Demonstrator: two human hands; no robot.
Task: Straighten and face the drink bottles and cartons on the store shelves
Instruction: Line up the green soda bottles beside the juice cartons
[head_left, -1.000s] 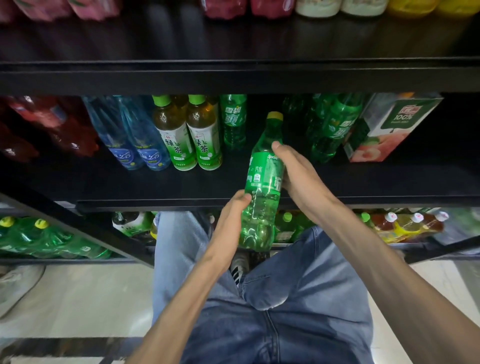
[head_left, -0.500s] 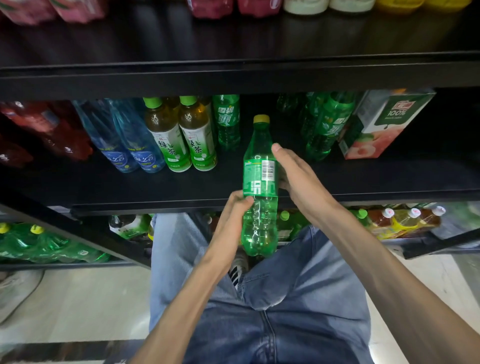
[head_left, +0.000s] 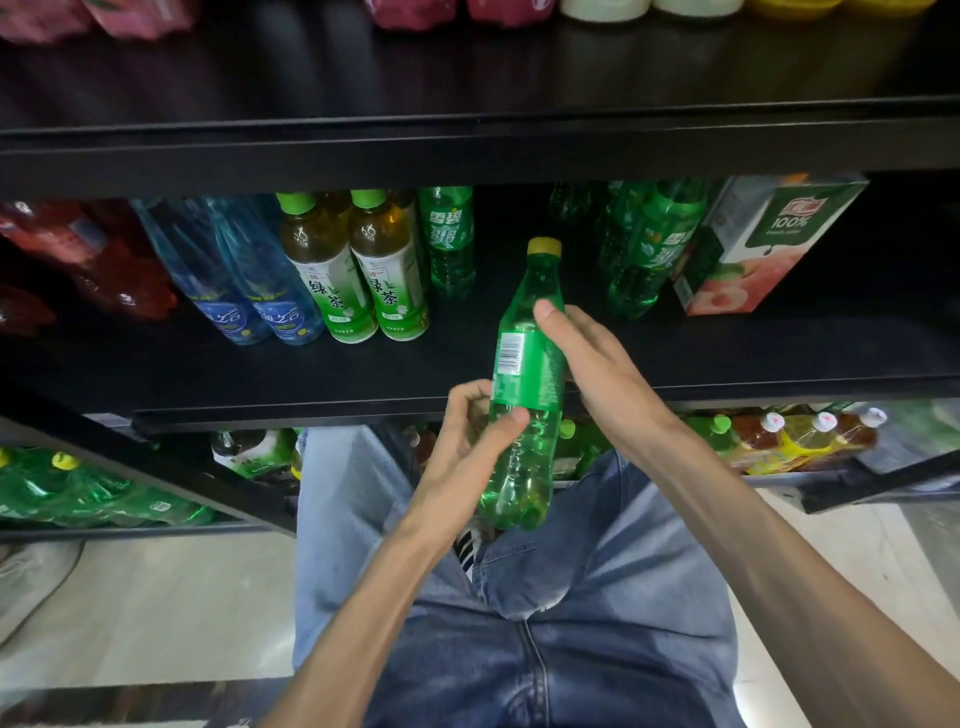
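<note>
Black shelf (head_left: 311, 374), tea bottles (head_left: 358, 270) beside, both hands (head_left: 467, 431) gripping green bottle (head_left: 524, 384)

Drinks on the shelves, counted by kind

Two hands, the left hand (head_left: 470, 434) and the right hand (head_left: 597, 364), share one green soda bottle (head_left: 524, 384) with a yellow cap. On the middle shelf (head_left: 260, 374) stand two blue water bottles (head_left: 249, 275), two green tea bottles (head_left: 358, 270) in the front row with more half hidden behind, one green soda bottle at the back (head_left: 448, 234), a cluster of green bottles (head_left: 644, 249) too overlapped to count, and one juice carton (head_left: 763, 244). Three white-capped tea bottles (head_left: 810, 436) lie on the lower shelf at right.
</note>
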